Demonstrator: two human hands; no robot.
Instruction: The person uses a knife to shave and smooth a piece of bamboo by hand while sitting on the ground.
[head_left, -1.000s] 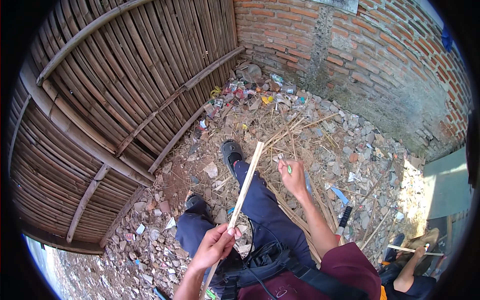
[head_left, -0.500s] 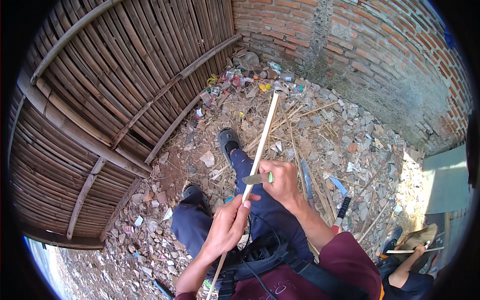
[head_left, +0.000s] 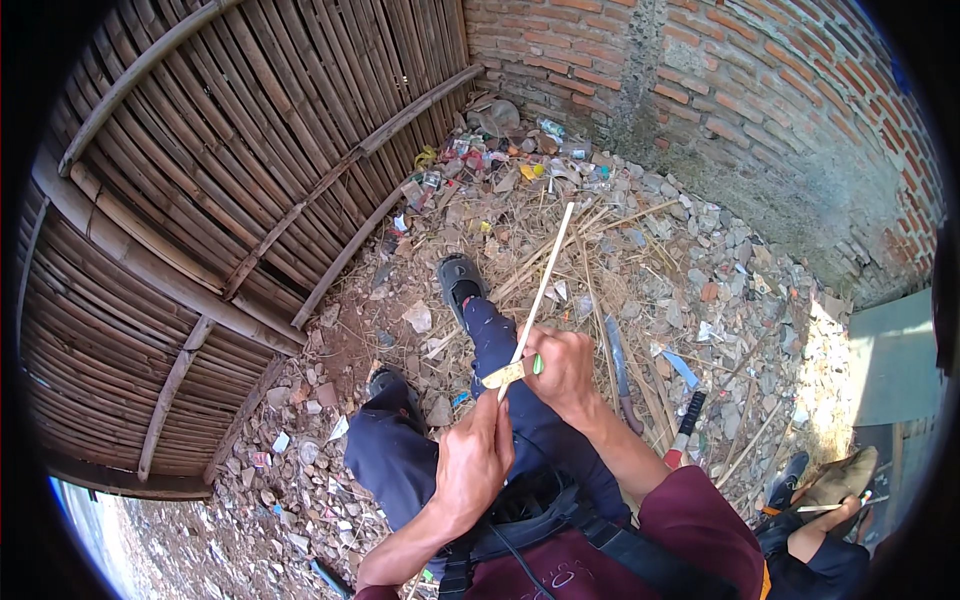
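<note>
A long pale strip of split bamboo (head_left: 546, 278) slants up and away from my left hand (head_left: 472, 458). That hand is closed around its lower part, thumb along the strip, above my lap. My right hand (head_left: 564, 366) grips a small knife whose green handle end shows beside the fingers; most of the handle is hidden in the fist. The knife blade (head_left: 508, 375) points left and lies across the strip just above my left fingers, touching or nearly touching it. The strip now shows a narrow side, and its lower end passes behind my left wrist.
Rubble and dry bamboo scraps (head_left: 600, 260) cover the ground. A long blade (head_left: 617, 358) and a tool with a black handle (head_left: 691, 412) lie to my right. A bamboo-slat wall (head_left: 330, 130) stands left, a brick wall (head_left: 760, 110) ahead. Another person's hand (head_left: 851, 507) holds a strip at lower right.
The strip has been turned from its broad face to a narrow side. Knife and right hand have come slightly nearer to me, and my left hand has shifted down and rotated.
</note>
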